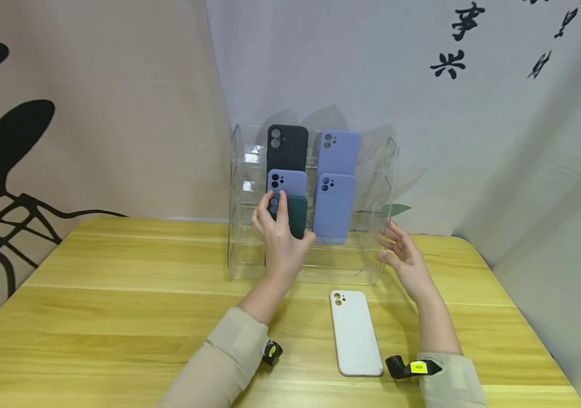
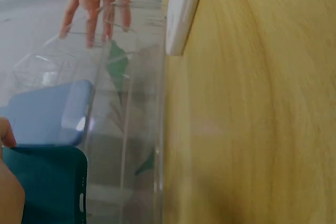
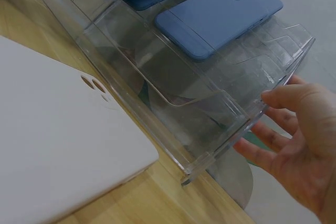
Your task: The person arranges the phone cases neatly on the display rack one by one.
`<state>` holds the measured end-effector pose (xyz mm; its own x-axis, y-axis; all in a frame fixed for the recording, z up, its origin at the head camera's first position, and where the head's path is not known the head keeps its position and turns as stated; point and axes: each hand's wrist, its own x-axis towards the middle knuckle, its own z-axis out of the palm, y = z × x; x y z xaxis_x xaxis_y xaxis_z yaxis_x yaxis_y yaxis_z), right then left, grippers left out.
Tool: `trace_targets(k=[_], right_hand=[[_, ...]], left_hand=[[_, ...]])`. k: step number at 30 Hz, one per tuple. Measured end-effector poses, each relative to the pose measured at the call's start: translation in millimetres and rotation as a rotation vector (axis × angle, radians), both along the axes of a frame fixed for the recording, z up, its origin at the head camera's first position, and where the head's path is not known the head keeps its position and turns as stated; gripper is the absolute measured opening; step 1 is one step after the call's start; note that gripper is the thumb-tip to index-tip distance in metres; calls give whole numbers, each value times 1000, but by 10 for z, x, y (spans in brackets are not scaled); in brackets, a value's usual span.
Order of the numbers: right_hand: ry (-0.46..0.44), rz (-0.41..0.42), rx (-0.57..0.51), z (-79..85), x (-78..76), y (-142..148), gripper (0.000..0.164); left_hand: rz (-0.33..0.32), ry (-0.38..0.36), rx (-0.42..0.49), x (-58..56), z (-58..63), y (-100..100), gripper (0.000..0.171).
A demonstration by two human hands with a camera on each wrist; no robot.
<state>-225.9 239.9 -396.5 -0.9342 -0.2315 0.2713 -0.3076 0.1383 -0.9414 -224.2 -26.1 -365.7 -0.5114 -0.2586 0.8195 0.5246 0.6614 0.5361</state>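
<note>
Left hand point(image 1: 280, 238) gripping a dark green phone case point(image 1: 297, 215) against the clear rack point(image 1: 239, 249) — fingers curled round it. Right hand point(image 1: 405, 258) open beside the rack's right wall, empty. White phone case point(image 1: 354, 334) flat on the table point(image 1: 117, 306).

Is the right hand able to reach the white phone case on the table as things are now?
Probably yes. The right hand is open beside the clear rack, and the white case lies uncovered just below it.

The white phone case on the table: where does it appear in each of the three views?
Head: white phone case lies flat at lower centre, between the forearms.
Left wrist: only its end shows at the top.
Right wrist: it fills the lower left.
Shared landmark: the clear acrylic rack just behind it.
</note>
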Motion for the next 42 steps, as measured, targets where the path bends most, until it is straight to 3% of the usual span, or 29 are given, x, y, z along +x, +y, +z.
trace_targets(k=[13,27,42], right_hand=[[-4,-1,-4,4,5,0,68],[-22,-5,-8,15,9,-8,68],[-17,-5,-14,17,12,-8,68]], left_hand=[[27,-14,5,-116,-216,-42,83],[36,42,-33,-191,-214,-3,77],[-19,66,-29,-146,-318,-47,77]])
